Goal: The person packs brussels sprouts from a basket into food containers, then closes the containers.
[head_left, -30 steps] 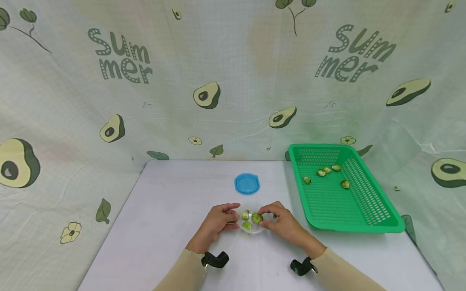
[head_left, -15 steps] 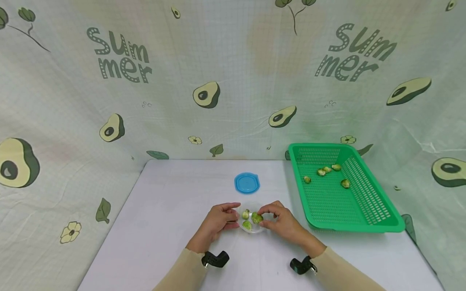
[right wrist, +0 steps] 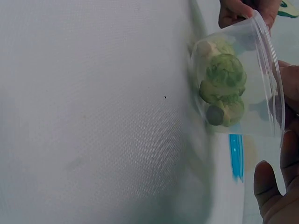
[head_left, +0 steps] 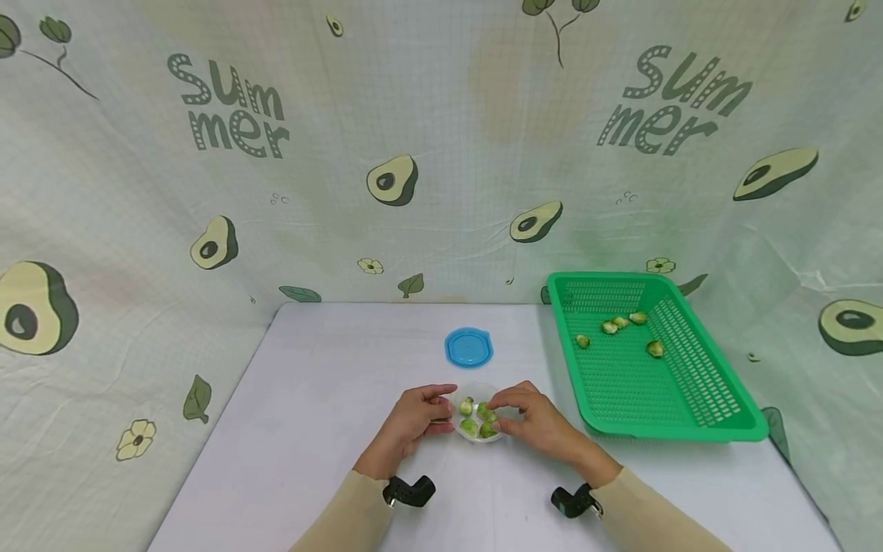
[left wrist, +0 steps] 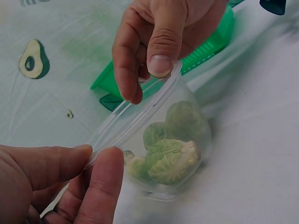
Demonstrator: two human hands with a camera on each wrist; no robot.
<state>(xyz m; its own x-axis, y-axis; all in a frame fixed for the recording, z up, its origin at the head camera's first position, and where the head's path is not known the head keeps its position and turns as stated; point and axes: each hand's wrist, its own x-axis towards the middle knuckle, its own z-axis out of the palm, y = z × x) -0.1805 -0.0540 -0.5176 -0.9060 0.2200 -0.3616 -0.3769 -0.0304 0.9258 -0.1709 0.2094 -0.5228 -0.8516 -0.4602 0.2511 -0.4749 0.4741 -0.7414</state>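
Note:
A clear round plastic container (head_left: 476,440) stands on the table with several Brussels sprouts (head_left: 469,426) inside. My left hand (head_left: 417,420) pinches its rim (left wrist: 135,122) between thumb and finger at the left side. Above the opposite side is my right hand (head_left: 534,420), fingers bent loosely over the opening and nothing gripped between them. In the left wrist view the right thumb's tip overlaps the rim. Through the wall in the right wrist view, the sprouts (right wrist: 226,71) lie heaped at the bottom.
Behind the container lies a blue lid (head_left: 469,348). A green basket (head_left: 621,410) with several more sprouts (head_left: 654,349) stands at the right of the white table (head_left: 331,360). A printed curtain (head_left: 455,115) hangs behind the table.
The sprout that my right fingers pinched has been let go and now lies in the container with the others. My left hand keeps its place at the rim.

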